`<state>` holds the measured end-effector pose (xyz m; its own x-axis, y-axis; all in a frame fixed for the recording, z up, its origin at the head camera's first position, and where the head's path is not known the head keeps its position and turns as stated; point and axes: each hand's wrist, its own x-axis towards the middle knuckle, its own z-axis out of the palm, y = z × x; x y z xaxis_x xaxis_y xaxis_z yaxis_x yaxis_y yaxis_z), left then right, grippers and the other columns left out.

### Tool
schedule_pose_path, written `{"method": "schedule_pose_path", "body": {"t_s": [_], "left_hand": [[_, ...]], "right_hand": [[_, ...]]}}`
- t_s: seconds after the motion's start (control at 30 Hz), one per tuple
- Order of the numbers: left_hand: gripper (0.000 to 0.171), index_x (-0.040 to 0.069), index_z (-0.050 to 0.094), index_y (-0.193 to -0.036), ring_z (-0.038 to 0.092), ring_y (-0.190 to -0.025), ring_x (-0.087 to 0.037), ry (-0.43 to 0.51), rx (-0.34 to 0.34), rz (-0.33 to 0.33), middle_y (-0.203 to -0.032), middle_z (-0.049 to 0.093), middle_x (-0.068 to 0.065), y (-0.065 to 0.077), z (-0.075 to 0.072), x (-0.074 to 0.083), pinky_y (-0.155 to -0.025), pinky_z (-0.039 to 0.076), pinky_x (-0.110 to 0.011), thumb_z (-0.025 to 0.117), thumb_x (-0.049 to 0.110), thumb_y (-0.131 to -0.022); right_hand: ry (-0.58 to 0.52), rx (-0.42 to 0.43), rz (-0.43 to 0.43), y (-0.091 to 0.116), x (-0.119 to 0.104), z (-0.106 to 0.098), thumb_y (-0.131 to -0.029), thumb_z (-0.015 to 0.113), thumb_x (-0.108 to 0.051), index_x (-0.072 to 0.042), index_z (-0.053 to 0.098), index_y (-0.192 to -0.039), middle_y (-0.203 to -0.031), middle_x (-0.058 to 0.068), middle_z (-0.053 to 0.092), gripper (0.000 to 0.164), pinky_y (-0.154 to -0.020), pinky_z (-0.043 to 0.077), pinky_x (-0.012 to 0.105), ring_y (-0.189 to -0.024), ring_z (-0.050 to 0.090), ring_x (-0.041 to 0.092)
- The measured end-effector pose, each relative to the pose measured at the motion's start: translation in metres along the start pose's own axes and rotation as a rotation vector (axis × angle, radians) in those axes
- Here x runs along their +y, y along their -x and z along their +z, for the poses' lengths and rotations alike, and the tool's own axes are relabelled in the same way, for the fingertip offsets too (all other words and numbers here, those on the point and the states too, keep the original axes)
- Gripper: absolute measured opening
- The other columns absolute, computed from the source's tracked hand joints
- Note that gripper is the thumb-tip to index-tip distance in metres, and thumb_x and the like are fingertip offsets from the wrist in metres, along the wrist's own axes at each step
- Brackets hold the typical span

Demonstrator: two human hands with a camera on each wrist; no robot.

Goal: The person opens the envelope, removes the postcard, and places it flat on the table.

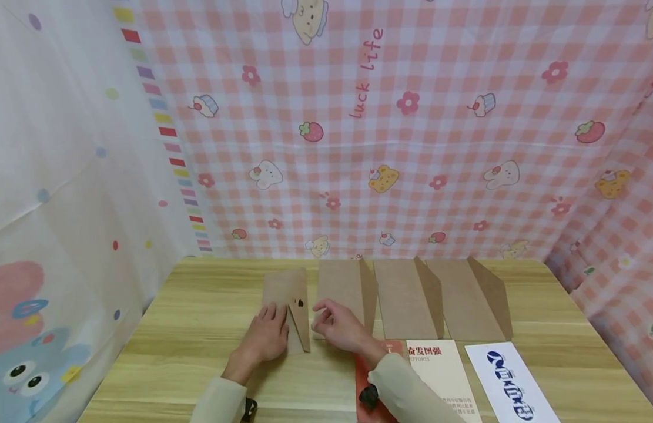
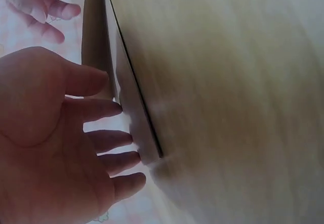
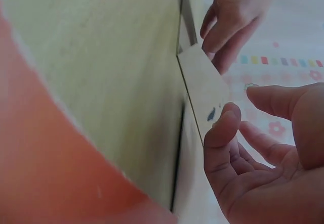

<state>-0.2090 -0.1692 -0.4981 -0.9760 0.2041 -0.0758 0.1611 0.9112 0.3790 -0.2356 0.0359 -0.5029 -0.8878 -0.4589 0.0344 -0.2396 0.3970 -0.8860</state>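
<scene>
A brown paper envelope [image 1: 284, 282] lies at the left of the row, its flap [image 1: 301, 329] folded partway over and slightly raised. There is a small dark mark on that flap, also visible on the flap [image 3: 200, 82] in the right wrist view. My left hand [image 1: 265, 335] rests on the envelope with its fingers extended; in the left wrist view the fingertips [image 2: 132, 137] meet the paper's surface. Just right of the flap hovers my right hand [image 1: 339, 326], fingers loosely bent and nothing in them. It overlaps the lower part of a second envelope [image 1: 339, 282].
Two more envelopes, the middle one [image 1: 402, 299] and the rightmost one [image 1: 461, 296], lie with flaps open to the right. Nearer are a red card [image 1: 364, 376] partly under my right forearm, a cream card [image 1: 437, 376] and a white card [image 1: 508, 382]. Patterned cloth hangs behind the wooden table [image 1: 162, 335].
</scene>
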Motion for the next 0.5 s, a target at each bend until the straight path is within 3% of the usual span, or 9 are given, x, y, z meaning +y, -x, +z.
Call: {"method": "schedule_pose_path", "body": {"t_s": [0.3, 0.5], "left_hand": [[0.054, -0.009, 0.038, -0.147, 0.021, -0.143, -0.054, 0.020, -0.029, 0.005, -0.153, 0.025, -0.038, -0.004, -0.001, -0.001, -0.114, 0.022, -0.065, 0.048, 0.020, -0.102], [0.058, -0.011, 0.036, -0.146, 0.019, -0.143, -0.055, 0.010, -0.059, 0.007, -0.153, 0.022, -0.039, -0.007, -0.001, 0.000, -0.115, 0.021, -0.062, 0.051, 0.021, -0.101]], "right_hand": [[0.000, 0.036, -0.006, -0.012, -0.003, 0.016, -0.087, 0.069, -0.004, 0.000, 0.059, -0.115, -0.094, 0.011, 0.059, 0.030, -0.062, 0.046, 0.025, -0.072, 0.054, 0.013], [-0.009, 0.036, 0.026, -0.015, -0.002, 0.022, -0.085, 0.073, -0.007, -0.003, 0.057, -0.110, -0.088, 0.005, 0.056, 0.030, -0.065, 0.042, 0.027, -0.073, 0.051, 0.014]]}}
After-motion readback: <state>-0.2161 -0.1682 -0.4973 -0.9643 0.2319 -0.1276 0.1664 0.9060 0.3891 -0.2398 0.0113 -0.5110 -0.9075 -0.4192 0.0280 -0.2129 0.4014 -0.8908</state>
